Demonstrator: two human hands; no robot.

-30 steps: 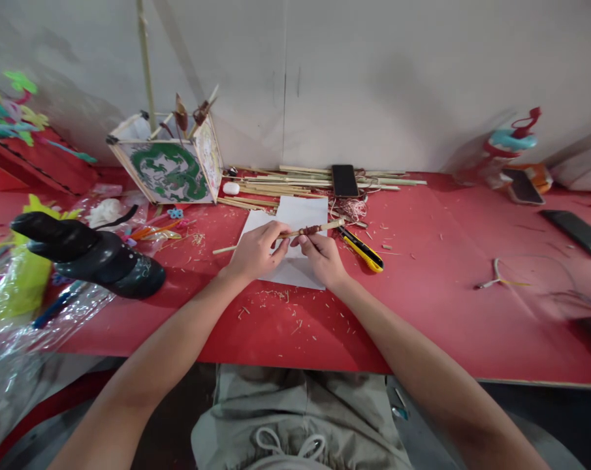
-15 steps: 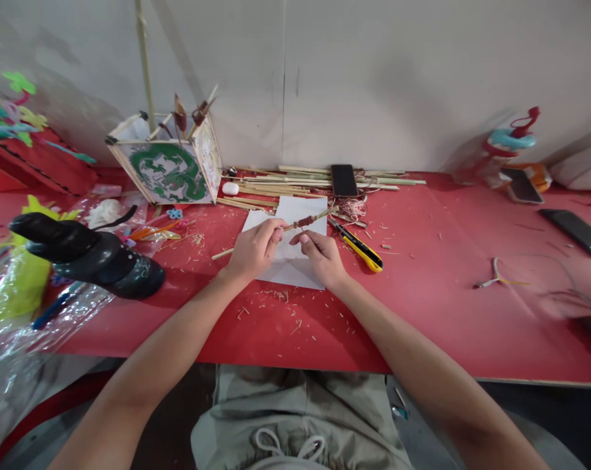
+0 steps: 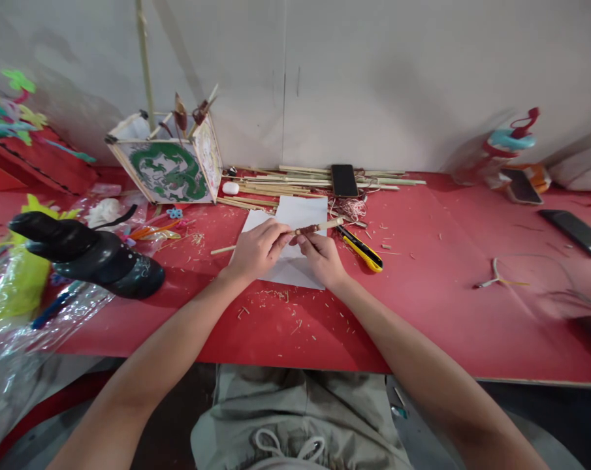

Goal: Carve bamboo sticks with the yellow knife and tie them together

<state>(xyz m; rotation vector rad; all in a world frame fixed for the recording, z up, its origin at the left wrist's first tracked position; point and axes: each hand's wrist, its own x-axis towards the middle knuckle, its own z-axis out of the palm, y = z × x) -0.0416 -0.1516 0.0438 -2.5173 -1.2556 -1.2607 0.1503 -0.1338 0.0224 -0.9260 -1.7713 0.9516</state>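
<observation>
My left hand (image 3: 260, 248) is closed around a thin bamboo stick (image 3: 328, 224), whose far end points right and whose near end sticks out left of the hand. Brown cord (image 3: 307, 230) is wound round the stick's middle, between my two hands. Just below that winding, my right hand (image 3: 320, 257) is closed in a pinch against it; what exactly lies between its fingertips is too small to tell. White paper sheets (image 3: 295, 267) lie on the table beneath both hands. Right of them rests a yellow and black utility knife (image 3: 362, 250).
Bamboo strips (image 3: 270, 184) and a phone (image 3: 343, 181) lie along the wall. A lantern-like box with a green dragon (image 3: 170, 171) holds sticks. At left, a dark bottle (image 3: 94, 258) stands by plastic bags. Shavings litter the red table (image 3: 422, 287). A cable (image 3: 495, 274) lies at right.
The stick has turned in my left hand, its right end now lower and pointing nearer level. My right fingertips have moved in close under the cord winding.
</observation>
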